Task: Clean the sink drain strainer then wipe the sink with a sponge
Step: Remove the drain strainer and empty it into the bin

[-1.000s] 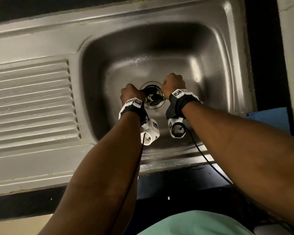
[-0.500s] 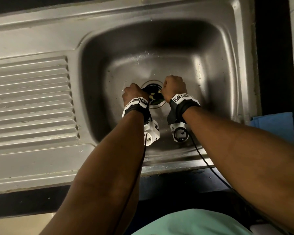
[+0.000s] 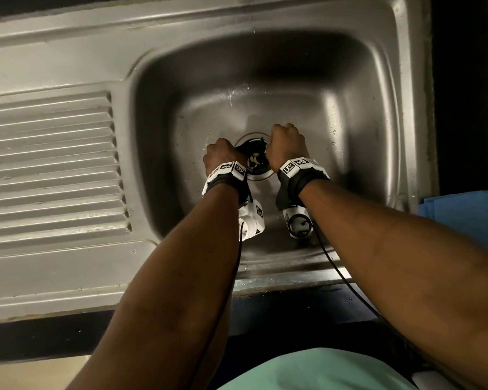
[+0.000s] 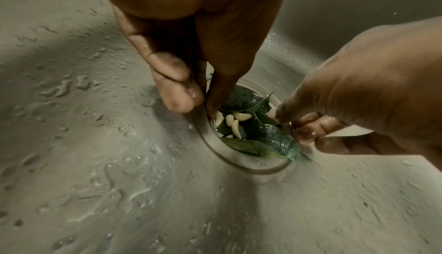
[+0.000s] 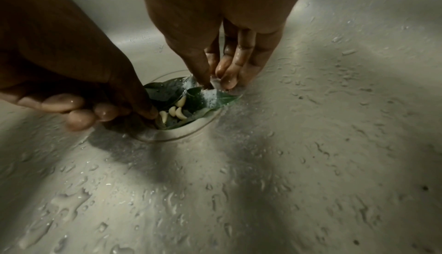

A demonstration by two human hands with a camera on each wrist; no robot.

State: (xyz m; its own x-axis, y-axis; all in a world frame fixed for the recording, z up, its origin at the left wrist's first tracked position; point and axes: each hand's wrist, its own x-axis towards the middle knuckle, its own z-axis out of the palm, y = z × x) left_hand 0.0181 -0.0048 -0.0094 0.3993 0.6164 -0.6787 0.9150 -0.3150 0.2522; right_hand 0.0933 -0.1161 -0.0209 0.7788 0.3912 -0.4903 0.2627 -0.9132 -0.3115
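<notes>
A round drain strainer (image 3: 255, 161) sits in the middle of the wet steel sink (image 3: 350, 130). It is full of green leaves (image 4: 253, 103) and pale clove-shaped bits (image 4: 235, 124). My left hand (image 3: 220, 154) pinches the strainer's left rim (image 4: 239, 161) between thumb and forefinger (image 4: 199, 107). Over the opposite edge, my right hand (image 3: 286, 143) pinches the rim with thumb and fingers (image 5: 215, 84). In the right wrist view the left hand (image 5: 134, 112) shows beside the strainer (image 5: 172, 135). I cannot tell whether the strainer is lifted off its seat. No sponge is in view.
A ribbed draining board (image 3: 48, 164) lies left of the basin. A blue cloth (image 3: 459, 215) sits on the counter at the right. Water drops cover the basin floor (image 5: 311, 144). Black cables (image 3: 333, 266) hang from both wrists over the sink's front edge.
Both hands stay at the strainer's rim, almost unmoved. The head view has shifted slightly.
</notes>
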